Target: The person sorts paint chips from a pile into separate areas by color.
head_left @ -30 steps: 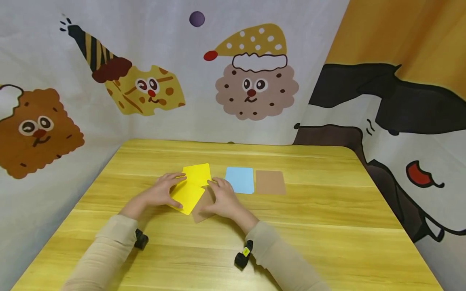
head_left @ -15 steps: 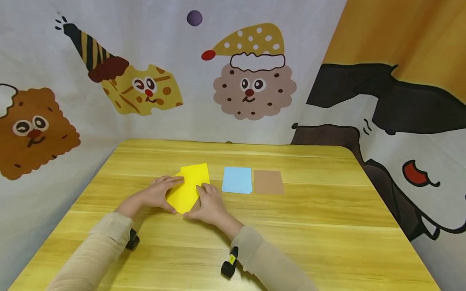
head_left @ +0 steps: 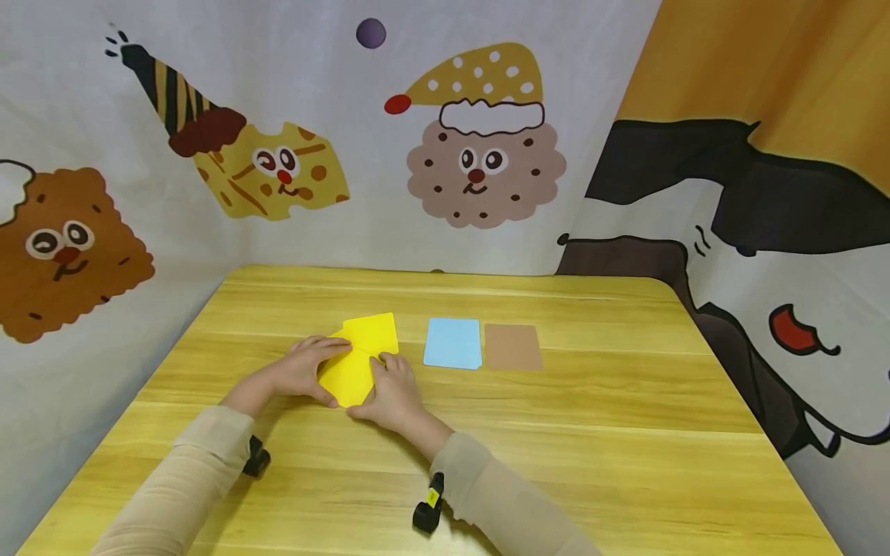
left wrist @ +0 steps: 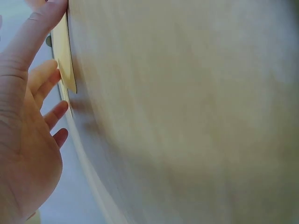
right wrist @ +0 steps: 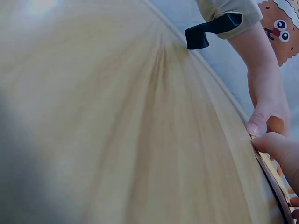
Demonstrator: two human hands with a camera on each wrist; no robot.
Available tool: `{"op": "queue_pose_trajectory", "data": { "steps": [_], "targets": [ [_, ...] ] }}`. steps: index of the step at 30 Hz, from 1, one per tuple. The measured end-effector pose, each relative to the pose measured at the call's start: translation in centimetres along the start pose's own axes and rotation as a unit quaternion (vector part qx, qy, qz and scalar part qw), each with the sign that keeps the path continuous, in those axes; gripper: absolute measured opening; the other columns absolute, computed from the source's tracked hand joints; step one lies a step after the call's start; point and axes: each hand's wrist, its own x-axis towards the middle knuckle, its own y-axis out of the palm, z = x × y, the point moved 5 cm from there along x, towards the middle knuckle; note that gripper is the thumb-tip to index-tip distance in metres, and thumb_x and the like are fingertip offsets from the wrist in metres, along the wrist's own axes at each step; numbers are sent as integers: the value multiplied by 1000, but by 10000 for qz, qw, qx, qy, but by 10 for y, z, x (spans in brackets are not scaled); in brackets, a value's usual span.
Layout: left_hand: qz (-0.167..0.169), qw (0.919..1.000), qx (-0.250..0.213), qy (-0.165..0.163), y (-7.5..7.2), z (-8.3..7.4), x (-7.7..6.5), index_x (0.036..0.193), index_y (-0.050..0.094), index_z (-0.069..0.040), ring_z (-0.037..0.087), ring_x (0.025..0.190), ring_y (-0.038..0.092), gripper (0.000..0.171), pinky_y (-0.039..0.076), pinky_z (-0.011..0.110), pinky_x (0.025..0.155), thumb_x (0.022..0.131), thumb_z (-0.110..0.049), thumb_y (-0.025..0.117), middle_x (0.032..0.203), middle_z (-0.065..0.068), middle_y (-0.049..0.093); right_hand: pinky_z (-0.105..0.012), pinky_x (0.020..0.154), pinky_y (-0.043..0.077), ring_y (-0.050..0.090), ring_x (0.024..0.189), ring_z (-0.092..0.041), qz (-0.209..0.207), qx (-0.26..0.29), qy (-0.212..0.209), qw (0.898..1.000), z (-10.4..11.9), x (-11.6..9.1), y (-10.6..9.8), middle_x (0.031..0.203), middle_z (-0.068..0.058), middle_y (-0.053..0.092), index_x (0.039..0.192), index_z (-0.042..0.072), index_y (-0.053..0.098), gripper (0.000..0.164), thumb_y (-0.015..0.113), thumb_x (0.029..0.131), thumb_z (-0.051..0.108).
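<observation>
Yellow paper squares (head_left: 346, 377) overlap just left of the table's middle, with another yellow square (head_left: 376, 332) jutting out behind them. My left hand (head_left: 297, 368) holds their left side between thumb and fingers. From the right, my right hand (head_left: 395, 392) grips the near right edge, its thumb at the front corner. A yellow edge (left wrist: 67, 63) meets the left fingertips in the left wrist view. In the right wrist view, the thumbs of the right hand (right wrist: 283, 156) and left hand (right wrist: 270, 95) nearly meet at the edge. Most of the lower layers are hidden.
A light blue square (head_left: 452, 344) lies to the right of the yellow ones, with a brown square (head_left: 513, 347) beside it. Everything rests on a wooden table (head_left: 612, 440). A printed cartoon curtain (head_left: 389, 247) hangs behind the table.
My right hand has moved left and toward me, onto the yellow squares' near right edge. The brown square under that hand is now out of sight. The left hand keeps its hold.
</observation>
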Motion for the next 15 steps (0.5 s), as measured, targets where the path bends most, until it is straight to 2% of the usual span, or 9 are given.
{"op": "queue_pose_trajectory", "data": {
  "steps": [7, 15],
  "targets": [
    [-17, 9999, 109, -81, 1, -3, -1, 141, 46, -4, 38, 130, 31, 106, 17, 65, 100, 59, -60, 83, 145, 14, 41, -39, 111, 21, 32, 132, -28, -40, 62, -142, 9999, -2, 1, 0, 142, -12, 40, 142, 2, 44, 96, 75, 71, 59],
    [-107, 9998, 169, 9, -1, -10, -1, 140, 47, -3, 37, 131, 30, 106, 19, 63, 100, 59, -60, 83, 144, 14, 41, -41, 108, 27, 31, 133, -28, 81, 252, -486, 9985, -15, 2, -8, 143, -11, 38, 143, 3, 42, 95, 77, 70, 53]
  ]
}}
